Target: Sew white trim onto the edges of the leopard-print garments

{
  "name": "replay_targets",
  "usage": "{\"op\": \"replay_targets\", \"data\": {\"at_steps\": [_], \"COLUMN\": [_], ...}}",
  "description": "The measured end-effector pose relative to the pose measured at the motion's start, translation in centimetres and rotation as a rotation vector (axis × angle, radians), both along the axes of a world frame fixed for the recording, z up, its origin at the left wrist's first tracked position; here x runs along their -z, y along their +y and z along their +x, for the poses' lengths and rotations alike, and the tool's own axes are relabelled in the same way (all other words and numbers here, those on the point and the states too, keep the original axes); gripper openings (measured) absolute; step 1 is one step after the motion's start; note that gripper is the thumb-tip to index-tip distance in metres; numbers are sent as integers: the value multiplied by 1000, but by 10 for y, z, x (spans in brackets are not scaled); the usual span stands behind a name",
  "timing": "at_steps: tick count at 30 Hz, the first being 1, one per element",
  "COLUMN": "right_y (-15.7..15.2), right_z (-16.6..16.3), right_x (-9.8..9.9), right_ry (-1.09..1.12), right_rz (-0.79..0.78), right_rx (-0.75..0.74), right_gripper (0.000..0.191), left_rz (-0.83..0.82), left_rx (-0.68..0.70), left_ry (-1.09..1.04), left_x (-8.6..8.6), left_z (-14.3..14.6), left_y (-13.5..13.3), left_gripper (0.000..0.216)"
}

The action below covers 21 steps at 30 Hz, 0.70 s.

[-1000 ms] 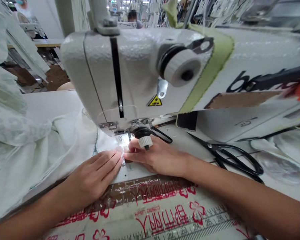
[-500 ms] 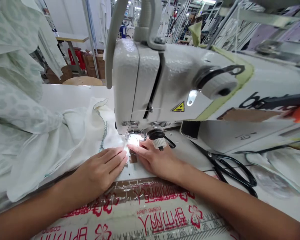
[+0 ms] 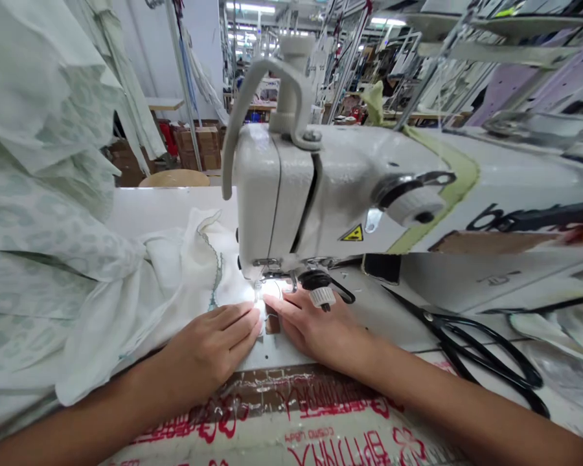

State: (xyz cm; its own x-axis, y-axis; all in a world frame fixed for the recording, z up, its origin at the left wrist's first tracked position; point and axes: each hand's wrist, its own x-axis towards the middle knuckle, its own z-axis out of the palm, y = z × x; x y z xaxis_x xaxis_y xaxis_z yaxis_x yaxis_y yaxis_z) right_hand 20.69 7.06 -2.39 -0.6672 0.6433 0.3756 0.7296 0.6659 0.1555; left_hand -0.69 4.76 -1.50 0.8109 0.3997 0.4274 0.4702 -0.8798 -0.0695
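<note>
Beside the needle of a white cast-metal sewing machine [image 3: 276,200], sheer white cloth with a teal stitched edge [image 3: 194,285], lying in soft folds across the white tabletop [image 3: 170,204] and trailing left and away from the presser foot [image 3: 258,288]. Probably very light and limp, likely to slip or ruck, so best held under flat, spread fingers close to the needle rather than pinched. Left hand [image 3: 214,346] flat on the cloth, just near and left of the needle, fingers together and extended, not clamped. Right hand [image 3: 315,333] equally flat, near and right of the needle, fingers slightly apart, tips reaching toward those of the other hand with only a narrow gap between. Between the two hands, a small brown square piece [image 3: 273,321], its material unclear. Farther right, black-handled steel scissors [image 3: 490,359], well apart from both hands. At far left, a heap of pale green patterned cloth [image 3: 34,213], bulging against the white cloth. Along the near edge, a sheet printed in red [image 3: 291,414].
</note>
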Motion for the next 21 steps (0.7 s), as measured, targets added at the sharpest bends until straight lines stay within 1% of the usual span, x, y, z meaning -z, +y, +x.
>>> {"op": "replay_targets", "data": {"at_steps": [3,6,8,12,13,15,18,21], "right_y": [4,7,7,4,4,3,2,3], "right_z": [-1,0,2,6,6,4,3,4], "right_x": [1,-1,-2,-5,-6,-7,-9,-9], "right_ry": [7,21,45,126,132,110,63,44], "right_rz": [62,68,35,-95,-116,-127,-70,28], "right_rx": [19,15,-20,-182,-202,-191,-160,-156], "right_gripper": [33,28,30,33,32,30,29,31], "left_rz": [-1,-7,-37,-169,-192,-199,-156,-128], "left_rx": [-7,-27,-53,-93,-95,-81,-50,-49], "left_ry": [12,33,43,72,60,-6,-99,-105], "left_x": [-1,-2,-3,-3,-3,0,5,7], "left_z": [0,0,0,0,-1,-3,-6,-7], "left_y": [4,7,7,6,6,7,8,12], "left_gripper": [30,30,29,28,28,27,27,28]}}
